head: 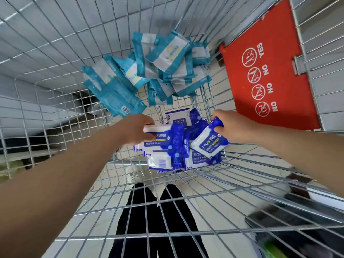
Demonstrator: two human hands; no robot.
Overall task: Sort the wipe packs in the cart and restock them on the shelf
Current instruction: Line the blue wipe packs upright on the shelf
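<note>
I look down into a wire cart (55,101). Several teal wipe packs (163,53) lie heaped at its far end. Several dark blue alcohol wipe packs (178,157) are piled nearer to me. My left hand (135,129) grips a blue pack (163,138) at the left of the blue pile. My right hand (232,127) pinches another blue pack (208,144) by its top edge and holds it tilted over the pile.
A red fold-down child-seat flap (266,71) with safety pictograms stands at the cart's right end. Cart walls of wire rise on all sides. Black trousers (158,220) and tiled floor show through the mesh below.
</note>
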